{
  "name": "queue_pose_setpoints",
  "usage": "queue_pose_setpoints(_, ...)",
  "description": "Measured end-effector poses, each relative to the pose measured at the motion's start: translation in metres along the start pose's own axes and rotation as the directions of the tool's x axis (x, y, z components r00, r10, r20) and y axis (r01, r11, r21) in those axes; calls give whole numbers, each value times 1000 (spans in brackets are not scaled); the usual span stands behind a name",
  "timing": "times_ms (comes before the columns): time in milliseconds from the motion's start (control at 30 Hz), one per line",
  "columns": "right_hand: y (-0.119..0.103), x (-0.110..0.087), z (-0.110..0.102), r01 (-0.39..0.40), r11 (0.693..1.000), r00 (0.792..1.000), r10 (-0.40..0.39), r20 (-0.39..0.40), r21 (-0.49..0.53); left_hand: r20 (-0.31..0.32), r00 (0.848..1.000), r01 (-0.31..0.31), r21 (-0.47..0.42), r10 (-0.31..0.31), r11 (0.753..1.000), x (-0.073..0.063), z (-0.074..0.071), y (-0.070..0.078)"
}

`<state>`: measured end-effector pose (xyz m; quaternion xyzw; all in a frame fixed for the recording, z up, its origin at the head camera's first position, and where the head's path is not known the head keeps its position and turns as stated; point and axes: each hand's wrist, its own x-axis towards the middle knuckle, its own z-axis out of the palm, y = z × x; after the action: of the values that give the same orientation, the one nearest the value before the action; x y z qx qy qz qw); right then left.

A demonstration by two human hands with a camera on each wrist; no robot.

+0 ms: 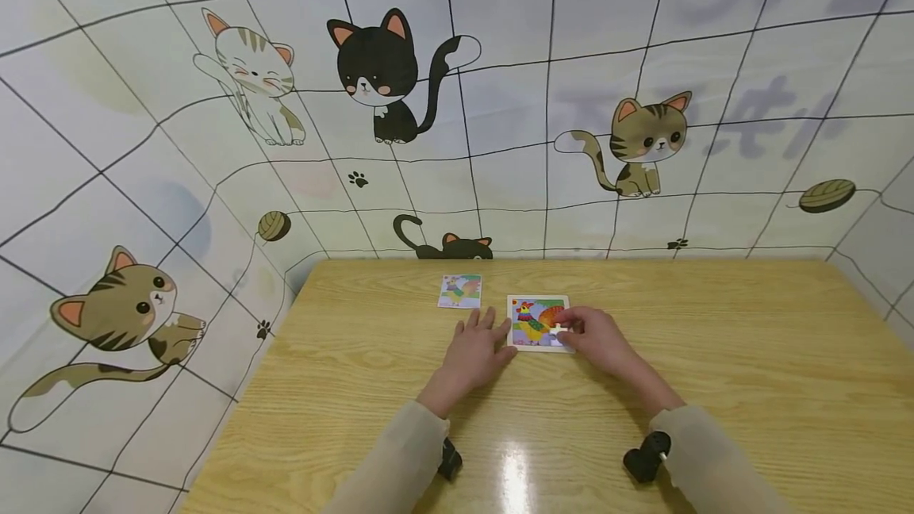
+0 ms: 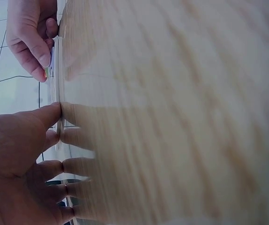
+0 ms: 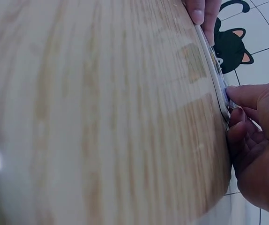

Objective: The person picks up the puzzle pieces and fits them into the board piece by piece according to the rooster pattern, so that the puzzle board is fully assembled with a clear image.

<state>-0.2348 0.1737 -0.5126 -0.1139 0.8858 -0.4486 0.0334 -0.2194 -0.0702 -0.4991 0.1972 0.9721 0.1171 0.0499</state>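
A small jigsaw puzzle (image 1: 531, 322) of a colourful rooster lies in a white-rimmed tray on the table. A pale patch shows at its lower right. Over that corner my right hand (image 1: 598, 339) pinches a puzzle piece between thumb and fingers; the fingers mostly hide it, and a coloured edge of the puzzle piece (image 2: 46, 72) peeks out in the left wrist view. My left hand (image 1: 474, 351) rests on the table with spread fingers, its thumb and index finger touching the tray's left side. In the right wrist view, the tray (image 3: 214, 72) is seen edge-on between both hands.
A square picture card (image 1: 460, 292) with a paler rooster lies behind my left hand. The wooden table (image 1: 750, 355) reaches back to a wall covering (image 1: 500, 125) printed with cats and grid lines. Black wrist devices (image 1: 648, 457) sit under both sleeves.
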Motion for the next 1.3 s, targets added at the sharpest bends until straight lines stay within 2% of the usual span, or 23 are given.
queue_pose_setpoints(400,-2,-1,1,31,995,999,-32,-7,-91,9,1000,0,-12,0,1000,0,0,1)
queue_pose_setpoints(767,5,-8,-6,84,991,996,-88,-28,-100,4,1000,-5,1,5,1000,1,1,1)
queue_pose_setpoints(967,8,-12,-10,133,987,991,-134,-6,-86,5,1000,-3,-9,4,1000,0,0,2)
queue_pose_setpoints(1300,6,-10,-5,140,983,990,-137,29,-117,9,1000,1,-17,-1,1000,-2,-2,2)
